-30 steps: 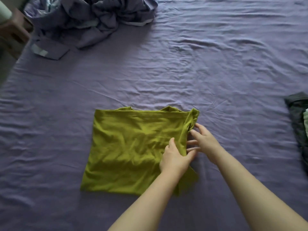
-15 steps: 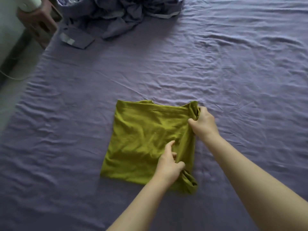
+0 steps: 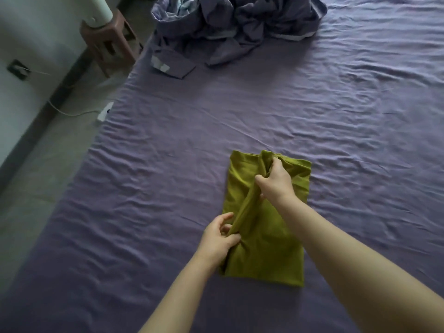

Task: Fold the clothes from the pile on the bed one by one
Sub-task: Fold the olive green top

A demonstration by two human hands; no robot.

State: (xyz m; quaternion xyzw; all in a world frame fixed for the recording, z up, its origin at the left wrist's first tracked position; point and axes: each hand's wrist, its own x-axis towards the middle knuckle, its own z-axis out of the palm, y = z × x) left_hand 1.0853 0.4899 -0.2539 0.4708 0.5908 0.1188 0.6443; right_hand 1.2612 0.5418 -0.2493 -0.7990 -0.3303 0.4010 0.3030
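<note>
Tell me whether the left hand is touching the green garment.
Touching. The head view shows the left hand pinching the raised fold of the green garment between thumb and fingers, with no gap.

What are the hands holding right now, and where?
Both grip the green garment by its raised fold: right hand at the far end, left hand near.

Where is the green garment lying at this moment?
In the head view, the green garment lies on the purple bed sheet, lower centre, gripped by the left hand and right hand.
</note>
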